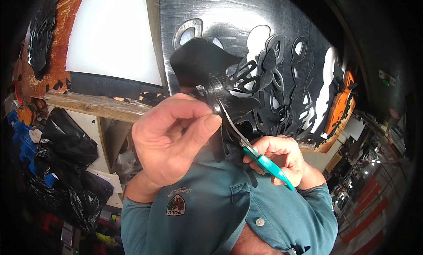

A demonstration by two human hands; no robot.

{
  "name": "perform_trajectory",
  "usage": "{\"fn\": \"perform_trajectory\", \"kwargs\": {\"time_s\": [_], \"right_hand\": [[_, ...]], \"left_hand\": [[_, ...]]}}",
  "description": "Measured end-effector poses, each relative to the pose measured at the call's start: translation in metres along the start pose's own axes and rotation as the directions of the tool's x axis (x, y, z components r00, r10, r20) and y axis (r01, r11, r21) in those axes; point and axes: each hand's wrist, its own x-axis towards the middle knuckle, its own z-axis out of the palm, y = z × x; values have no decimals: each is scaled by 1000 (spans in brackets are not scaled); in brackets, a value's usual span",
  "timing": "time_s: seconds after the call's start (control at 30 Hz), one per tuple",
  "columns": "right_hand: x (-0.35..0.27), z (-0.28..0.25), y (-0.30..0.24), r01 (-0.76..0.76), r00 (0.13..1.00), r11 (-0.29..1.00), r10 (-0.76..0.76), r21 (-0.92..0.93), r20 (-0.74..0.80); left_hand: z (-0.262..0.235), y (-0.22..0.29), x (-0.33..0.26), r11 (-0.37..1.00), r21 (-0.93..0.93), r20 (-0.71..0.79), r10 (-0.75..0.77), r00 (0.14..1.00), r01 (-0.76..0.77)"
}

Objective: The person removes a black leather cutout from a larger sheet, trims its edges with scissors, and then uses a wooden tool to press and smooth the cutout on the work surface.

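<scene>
Pinching with thumb and index finger, the left hand (pixel 161 142) holds a black sheet piece (pixel 194 63) by its near end. The right hand's fingers (pixel 269 143) are closed round teal-handled scissors (pixel 269 166), blades lying alongside the piece. Judged by its curl and sheen, it should be light, bendable and somewhat slippery — best held at an edge, clear of the blades. Beyond: looped black cut-outs (pixel 268 66), a glossy black sheet (pixel 269 10) and a flat white sheet (pixel 114 39) on the worktop (pixel 97 107).

black plastic bags (pixel 72 142) beside blue objects (pixel 24 132), below a wooden edge (pixel 97 106)
</scene>
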Motion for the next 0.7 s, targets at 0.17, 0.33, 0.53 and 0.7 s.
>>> {"fn": "perform_trajectory", "kwargs": {"time_s": [0.17,0.33,0.53,0.7], "right_hand": [[-1,1,5,42,999,999,-42,32,0],[2,1,5,66,998,994,-67,86,12],[4,0,-4,8,1000,990,-8,142,-1],[4,0,0,30,999,992,-32,126,11]], "left_hand": [[-1,0,1,1000,10,20,-5,1000,5],[-1,2,2,999,28,21,-19,1000,18],[-2,5,3,997,73,5,-15,1000,15],[-5,6,4,994,105,23,-29,999,27]]}}
